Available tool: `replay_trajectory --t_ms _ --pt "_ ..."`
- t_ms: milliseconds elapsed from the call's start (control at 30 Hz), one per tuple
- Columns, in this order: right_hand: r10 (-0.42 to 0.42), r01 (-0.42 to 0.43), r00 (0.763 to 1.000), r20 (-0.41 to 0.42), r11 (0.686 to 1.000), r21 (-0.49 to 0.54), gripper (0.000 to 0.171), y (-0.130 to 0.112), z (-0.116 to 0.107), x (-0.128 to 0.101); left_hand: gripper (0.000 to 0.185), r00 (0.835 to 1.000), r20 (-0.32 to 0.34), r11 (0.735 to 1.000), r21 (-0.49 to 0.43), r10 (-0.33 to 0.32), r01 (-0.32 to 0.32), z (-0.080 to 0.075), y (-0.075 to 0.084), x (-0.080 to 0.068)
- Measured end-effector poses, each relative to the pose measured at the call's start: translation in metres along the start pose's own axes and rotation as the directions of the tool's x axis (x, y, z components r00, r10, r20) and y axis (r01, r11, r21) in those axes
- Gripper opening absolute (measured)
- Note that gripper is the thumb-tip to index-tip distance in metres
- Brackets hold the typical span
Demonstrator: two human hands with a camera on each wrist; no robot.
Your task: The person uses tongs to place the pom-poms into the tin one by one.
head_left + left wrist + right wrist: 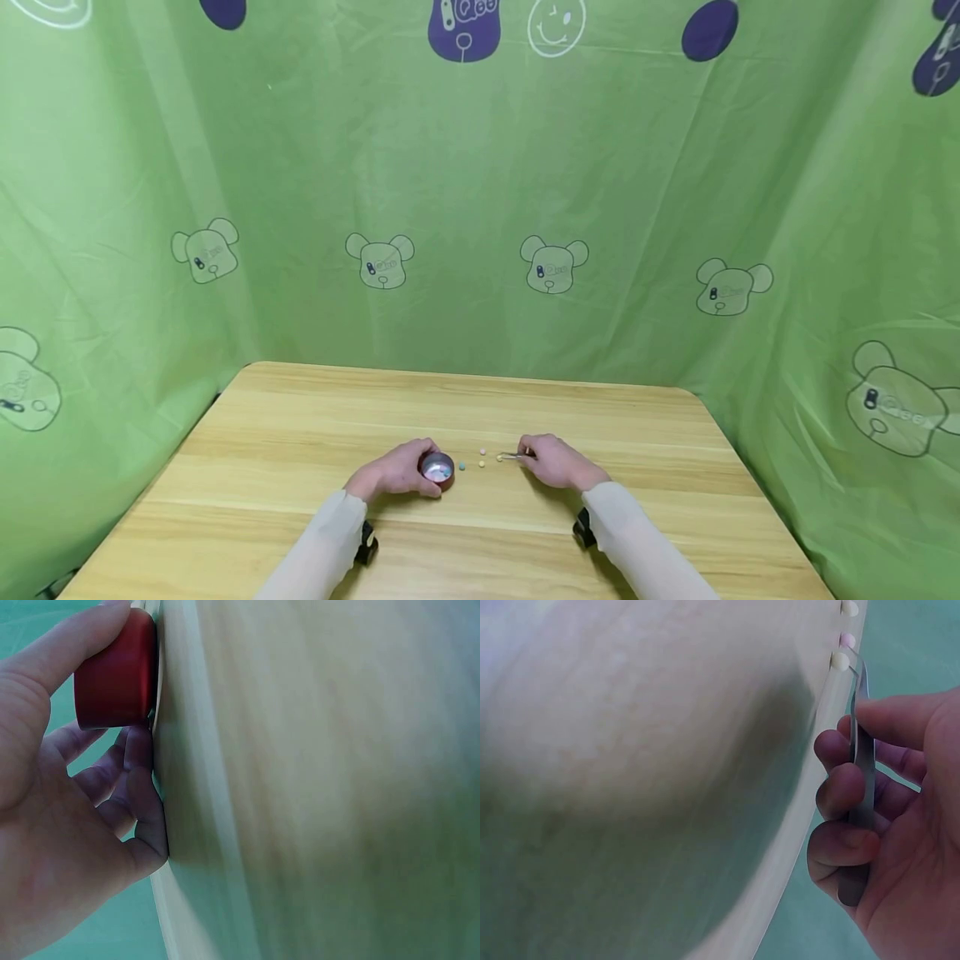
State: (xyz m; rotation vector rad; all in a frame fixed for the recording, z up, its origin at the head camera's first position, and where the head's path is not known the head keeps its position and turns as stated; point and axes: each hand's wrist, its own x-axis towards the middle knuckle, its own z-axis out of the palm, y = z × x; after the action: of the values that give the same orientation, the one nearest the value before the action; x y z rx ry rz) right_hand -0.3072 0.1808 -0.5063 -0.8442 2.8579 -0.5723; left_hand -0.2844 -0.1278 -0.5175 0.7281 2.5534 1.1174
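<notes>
My left hand [401, 468] grips a small round red tin [447, 481] that stands on the table; pale and blue bits show inside it. In the left wrist view the thumb lies along the red tin's side [116, 675]. My right hand [557, 462] holds metal tweezers [862, 772] between thumb and fingers, their bent tips pointing left. The tips are at a yellow bead [499, 458]; whether they grasp it cannot be made out. Between the hands lie a blue bead [462, 467], a second yellow bead [482, 464] and a pink bead [483, 452].
The light wooden table [300, 417] spreads around both hands. A green curtain [465, 333] with bear prints hangs behind it and along both sides. Dark wrist-worn devices [366, 543] sit under the sleeves.
</notes>
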Motion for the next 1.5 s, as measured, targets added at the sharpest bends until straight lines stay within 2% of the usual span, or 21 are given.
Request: replay_trajectory --t_ms 233,533,1233,1500 --pt "0.013 -0.013 1.0 0.002 1.0 0.005 0.008 0.0011 0.001 0.0002 0.046 1.0 0.003 1.0 -0.006 -0.006 0.006 0.0003 0.0002 0.0005" --pt "-0.013 0.013 1.0 -0.008 1.0 -0.025 0.009 0.002 0.0009 -0.0006 0.047 1.0 -0.001 1.0 -0.003 -0.006 0.006 -0.0003 0.001 -0.0002" --pt "0.024 -0.025 0.999 0.032 1.0 0.02 0.007 -0.0026 -0.0031 -0.0074 0.048 1.0 0.001 1.0 0.005 -0.001 0.001 -0.0006 -0.0012 0.0" --pt "-0.018 0.018 1.0 0.024 1.0 -0.011 0.008 0.0 -0.0012 -0.0078 0.048 1.0 -0.002 1.0 0.005 -0.005 0.005 -0.0002 -0.0008 0.0001"
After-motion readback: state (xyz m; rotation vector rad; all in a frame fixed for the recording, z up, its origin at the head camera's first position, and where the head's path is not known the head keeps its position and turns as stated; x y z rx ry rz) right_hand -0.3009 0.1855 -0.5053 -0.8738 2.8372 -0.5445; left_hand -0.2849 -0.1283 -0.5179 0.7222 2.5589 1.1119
